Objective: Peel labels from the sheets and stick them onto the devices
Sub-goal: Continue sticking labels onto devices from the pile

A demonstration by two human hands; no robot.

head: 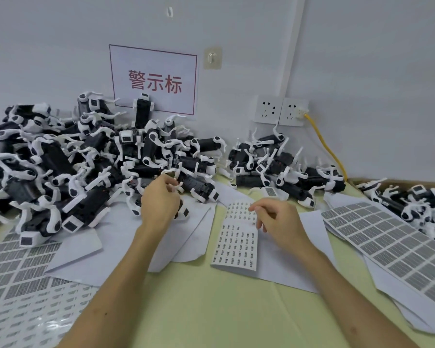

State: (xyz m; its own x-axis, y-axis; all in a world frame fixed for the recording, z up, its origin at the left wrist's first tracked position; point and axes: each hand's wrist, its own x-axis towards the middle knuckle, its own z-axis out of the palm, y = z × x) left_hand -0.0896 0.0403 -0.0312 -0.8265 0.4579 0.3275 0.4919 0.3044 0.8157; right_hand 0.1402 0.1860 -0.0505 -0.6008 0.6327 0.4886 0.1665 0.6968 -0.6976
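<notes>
A big heap of black-and-white devices fills the left and back of the table. My left hand grips a white arm of one device at the heap's front edge. A narrow sheet of small labels lies in the middle of the table. My right hand hovers over the sheet's upper end, fingers curled, thumb and forefinger pinching at a label; the label itself is too small to make out.
A smaller pile of devices sits at the back right and more lie in a cardboard box at the far right. Large label sheets lie right, others left. A yellow cable runs from the wall sockets.
</notes>
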